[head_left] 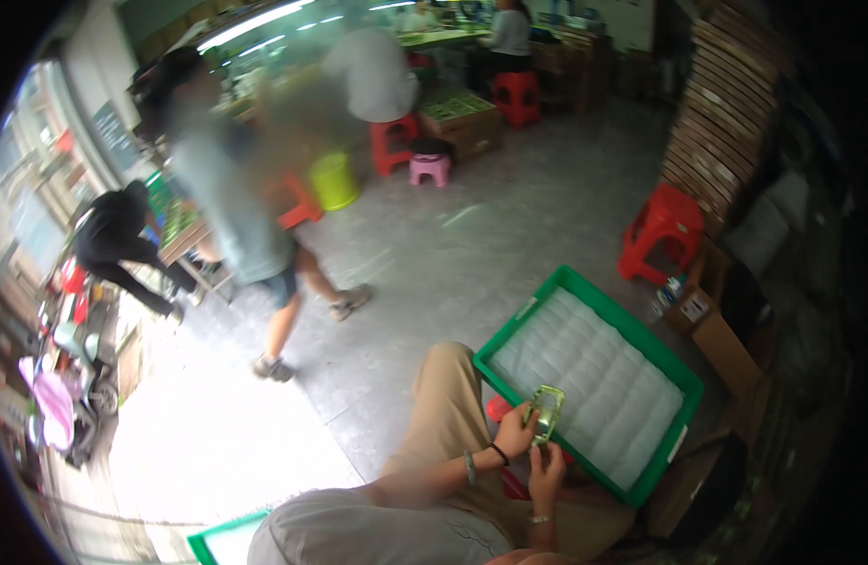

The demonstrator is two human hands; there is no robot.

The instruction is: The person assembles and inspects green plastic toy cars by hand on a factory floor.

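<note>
A small yellow-green frame-shaped piece [547,412], oblong with rounded ends and a see-through or pale middle, is between my two hands above the near left edge of a green tray [596,461]. My left hand [516,433] grips its left side, with the fingers closed. From below, my right hand [547,470] pinches its lower end. Rows of white, soft-looking wrapped pieces [594,377] fill the tray. The exact kind of the held piece is too small to make out.
A red stool [662,233] and an opened cardboard box [716,325] are beyond the tray at right, near a tall brown stack [721,104]. Another green tray [229,537] shows at the lower left. One person [232,198] walks at left; others sit by far benches.
</note>
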